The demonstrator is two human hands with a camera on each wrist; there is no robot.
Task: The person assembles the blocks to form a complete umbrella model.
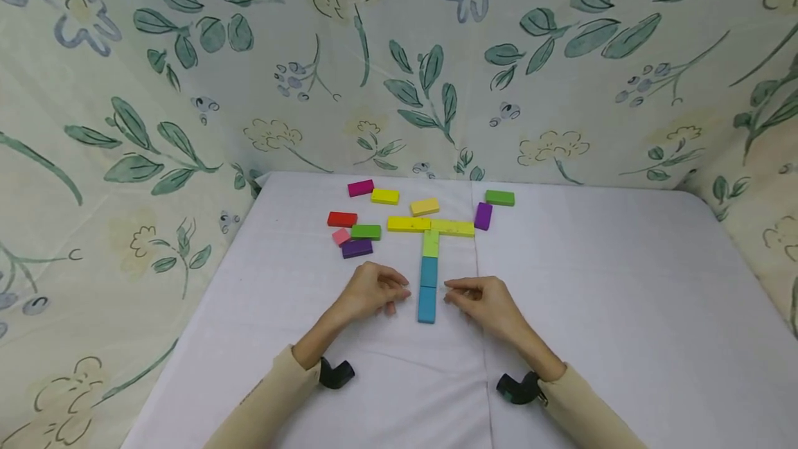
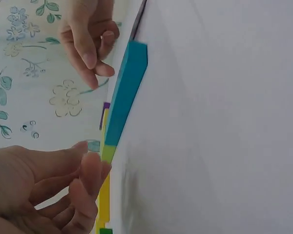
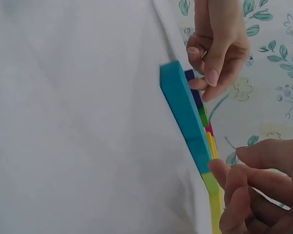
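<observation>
Flat coloured blocks lie in a T on the white cloth. Its stem runs toward me: a lime block (image 1: 431, 243), then a blue block (image 1: 429, 271) and a nearer blue block (image 1: 427, 305), end to end. A yellow block (image 1: 409, 224) and a yellow-green block (image 1: 452, 228) form the crossbar. My left hand (image 1: 375, 289) hovers just left of the blue blocks, fingers loosely bent with nothing between them. On the other side, my right hand (image 1: 483, 302) mirrors it, thumb and fingers apart and holding nothing. Both wrist views show gaps between thumb and fingertips.
Left of the T lie a red block (image 1: 342, 219), a green block (image 1: 366, 232), a pink block (image 1: 341, 236) and a purple block (image 1: 357, 249). Behind it are magenta (image 1: 360, 188) and yellow blocks. A violet block (image 1: 483, 216) touches the crossbar's right end. Floral fabric (image 1: 386, 89) hangs behind.
</observation>
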